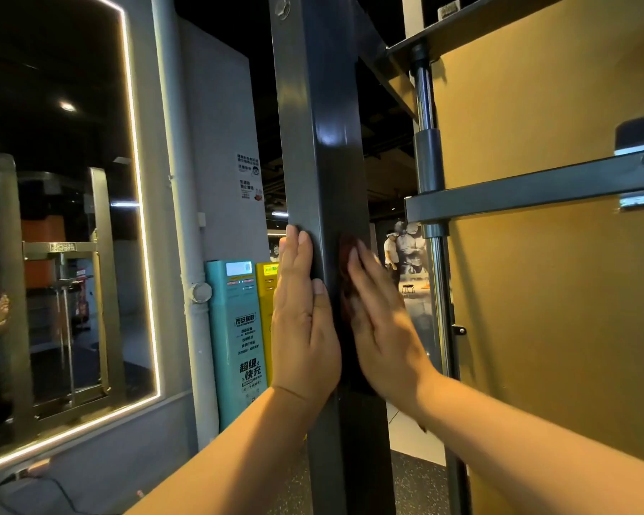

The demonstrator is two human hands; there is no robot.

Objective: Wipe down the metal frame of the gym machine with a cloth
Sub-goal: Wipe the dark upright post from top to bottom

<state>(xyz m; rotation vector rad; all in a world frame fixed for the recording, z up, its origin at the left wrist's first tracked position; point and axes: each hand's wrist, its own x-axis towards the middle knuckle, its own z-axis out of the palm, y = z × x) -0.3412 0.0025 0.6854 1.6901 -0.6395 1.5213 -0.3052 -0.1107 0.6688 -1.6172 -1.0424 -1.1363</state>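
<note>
- Upright post (pixel 324 143) of the metal frame: one, dark, square-section, long axis vertical, running out of view at top and bottom.
- Cloth (pixel 346 250): one, dark reddish, pressed flat on the post's right-hand face. Mostly hidden under the palm, so its extent cannot be read.
- Right hand (pixel 383 321): fingers straight, pointing up the post, pressing the cloth to it rather than pinching it.
- Left hand (pixel 302 321): flat on the post's left face, fingers straight, holding nothing. It sits level with the right hand.
- Judgement: unwiped post extends above and below the cloth, so the next stroke follows the vertical axis.
- Right of the post: one crossbar (pixel 536 191), one chrome guide rod (pixel 424 94).
- Left of the post: two charging kiosks, teal (pixel 238 328) and yellow (pixel 267 291), and one lit mirror (pixel 53 217).
</note>
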